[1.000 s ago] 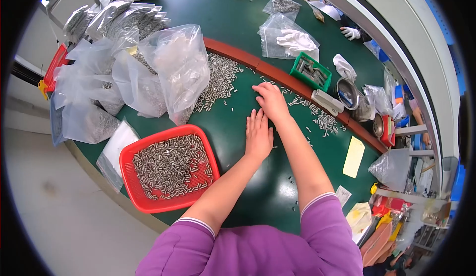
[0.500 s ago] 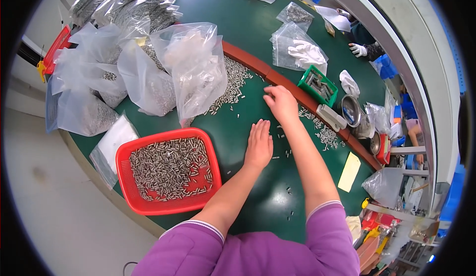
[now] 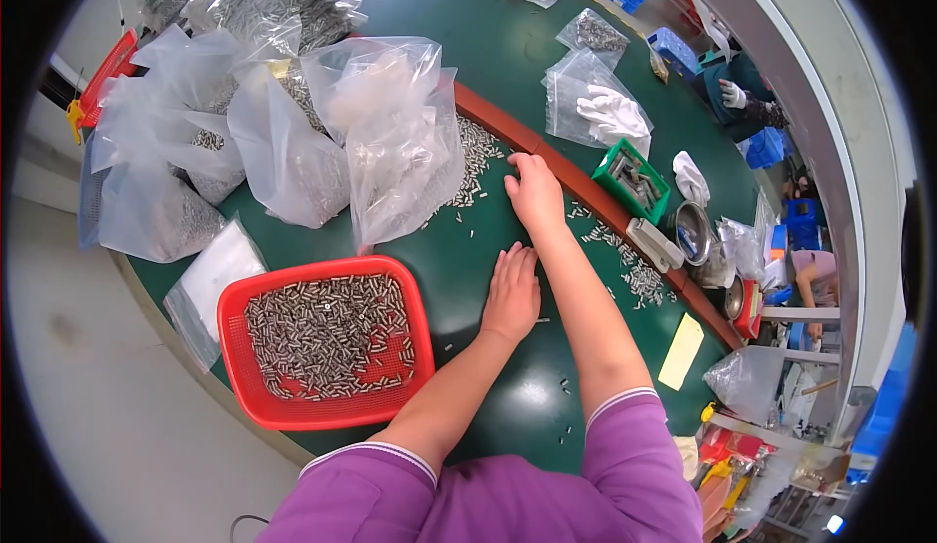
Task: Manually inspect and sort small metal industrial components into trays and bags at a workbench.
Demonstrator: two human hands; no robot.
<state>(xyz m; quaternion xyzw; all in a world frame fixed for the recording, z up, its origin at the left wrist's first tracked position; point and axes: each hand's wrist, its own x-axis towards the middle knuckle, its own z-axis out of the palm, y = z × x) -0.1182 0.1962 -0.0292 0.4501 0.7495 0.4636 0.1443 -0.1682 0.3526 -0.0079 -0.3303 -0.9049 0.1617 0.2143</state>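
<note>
My left hand (image 3: 512, 291) lies flat on the green table (image 3: 488, 377), fingers stretched out and holding nothing. Beyond it, my right hand (image 3: 536, 195) reaches to the reddish-brown strip (image 3: 498, 121), thumb and forefinger apart, its other fingers partly hidden. Small metal pins (image 3: 477, 158) are heaped just left of that hand, against the strip. More loose pins (image 3: 639, 280) lie to the right of my right forearm. At left, a red plastic basket (image 3: 422, 348) holds a broad layer of similar pins.
Clear bags of pins (image 3: 293, 167) crowd the left, behind a flat pack of white bags (image 3: 220, 275). Along the strip sit a green box (image 3: 664, 187) of metal pieces, a grey-white block (image 3: 654, 243) and a metal bowl (image 3: 691, 231). A yellow card (image 3: 681, 351) lies right.
My right hand has shifted a little up and left along the strip, closer to the heaped pins. My left hand stays on the table in nearly the same place. The whole view has shifted slightly.
</note>
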